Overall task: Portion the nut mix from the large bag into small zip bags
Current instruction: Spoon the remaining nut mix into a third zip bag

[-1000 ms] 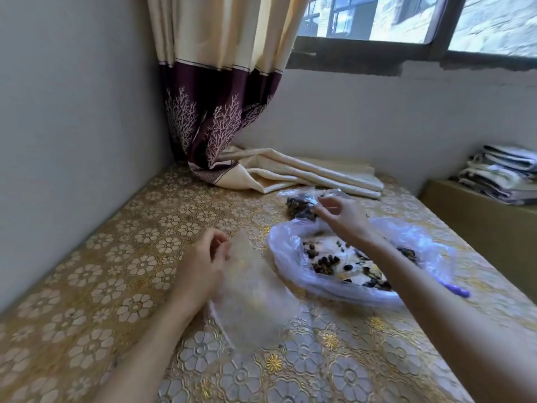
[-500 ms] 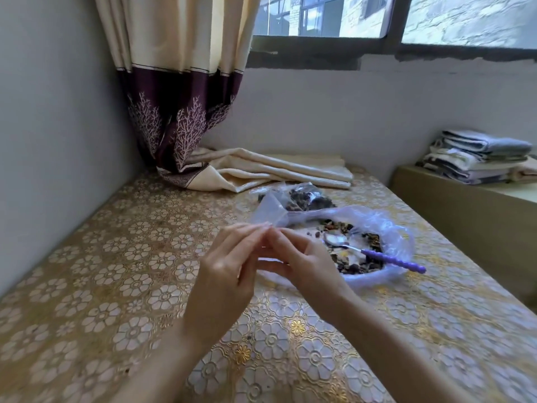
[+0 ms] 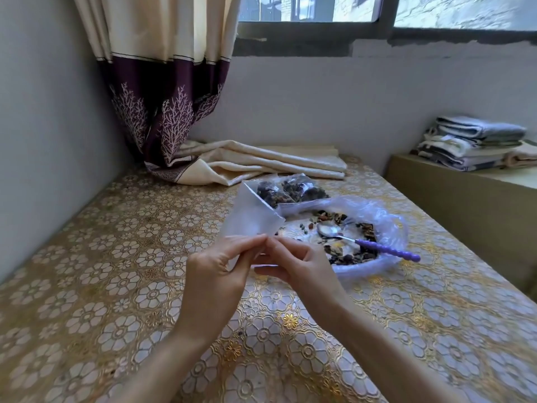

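Both hands are up over the table [image 3: 87, 257] now, fingertips meeting on the near edge of an empty small zip bag [image 3: 251, 216]. The left hand [image 3: 216, 274] pinches that edge between thumb and forefinger, and the right hand [image 3: 293, 266] pinches it just beside, other fingers curled. The clear bag stands up and away from the grip, tilted toward the window, nothing inside it.

Just behind it, the large bag [image 3: 386, 225] lies spread wide on the table, with the nut mix [image 3: 360, 254] scattered thin across its floor. A spoon [image 3: 363, 242] with a purple handle rests in there, bowl in the mix, handle poking out over the right rim.

Farther back, touching the large bag's far edge, filled zip bags [image 3: 290, 191] lie in a dark cluster; how many, I cannot tell.

No readable writing or labels anywhere on the bags.

A curtain [image 3: 162, 82] trails onto the table's far corner, and folded towels [image 3: 470, 144] sit stacked at right.
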The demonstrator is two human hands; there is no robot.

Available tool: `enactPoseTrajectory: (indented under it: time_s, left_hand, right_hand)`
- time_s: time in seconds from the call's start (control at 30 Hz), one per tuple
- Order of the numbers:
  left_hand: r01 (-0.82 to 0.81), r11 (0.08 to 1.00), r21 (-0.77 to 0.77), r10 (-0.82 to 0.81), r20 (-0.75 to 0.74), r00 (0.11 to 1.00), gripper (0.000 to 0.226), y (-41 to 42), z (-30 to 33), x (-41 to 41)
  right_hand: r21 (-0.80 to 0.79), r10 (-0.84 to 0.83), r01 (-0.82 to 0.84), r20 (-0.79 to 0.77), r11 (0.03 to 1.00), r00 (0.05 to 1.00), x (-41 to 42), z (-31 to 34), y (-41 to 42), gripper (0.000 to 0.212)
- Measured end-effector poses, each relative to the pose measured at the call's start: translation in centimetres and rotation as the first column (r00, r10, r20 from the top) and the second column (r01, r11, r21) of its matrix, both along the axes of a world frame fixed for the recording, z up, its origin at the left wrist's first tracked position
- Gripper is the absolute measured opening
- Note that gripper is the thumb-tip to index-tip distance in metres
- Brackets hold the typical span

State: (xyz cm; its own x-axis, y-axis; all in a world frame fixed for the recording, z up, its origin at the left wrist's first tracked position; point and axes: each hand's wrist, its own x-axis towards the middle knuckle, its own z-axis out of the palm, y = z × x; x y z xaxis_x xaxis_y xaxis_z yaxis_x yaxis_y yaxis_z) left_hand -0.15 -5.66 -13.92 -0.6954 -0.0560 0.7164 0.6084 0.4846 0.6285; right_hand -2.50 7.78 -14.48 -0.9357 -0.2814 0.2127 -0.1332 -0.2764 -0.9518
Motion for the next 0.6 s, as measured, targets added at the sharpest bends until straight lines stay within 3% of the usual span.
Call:
enactPoseTrajectory:
  time_s: [0.23,0.6]
  left_hand:
    - [0.036,0.988,0.151,-0.057,0.140,0.989,0.029,0.40,-0.72,0.05]
    - [0.022,0.985,0.173,-0.053,0.179,0.982,0.020,0.35,-0.42,0.03]
  right_hand:
    - [0.001,-0.039,0.039,0.012,0.999,0.999,-0.10,-0.53,-0.17,0.018]
    - [0.139,0.035,-0.027,-0.056,0.990,0.998,0.02,-0.31,-0.11,0.027]
